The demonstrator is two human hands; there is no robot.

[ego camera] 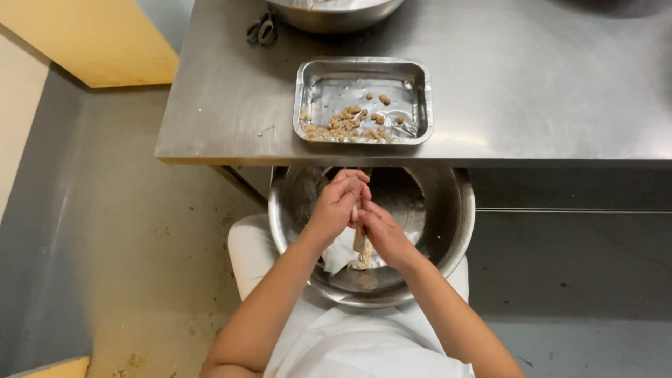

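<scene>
Over the steel bowl (458,231), a pale strip (361,245) is pinched between left hand (336,206) and right hand (383,234), fingers closed.

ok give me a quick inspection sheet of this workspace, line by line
surface: steel table, scuffed, front edge above the person's lap
job's things: large steel bowl on the lap, below the table edge; a pale, tan, strip-like piece held over it, something white beside it inside the bowl
clutter: rectangular metal tray with small tan pieces along its near side; scissors and a second bowl at the far edge
grips: left hand and right hand close together over the bowl, both pinching the piece
cables: nothing seen
surroundings: grey floor with stains, yellow surface at the upper left
</scene>
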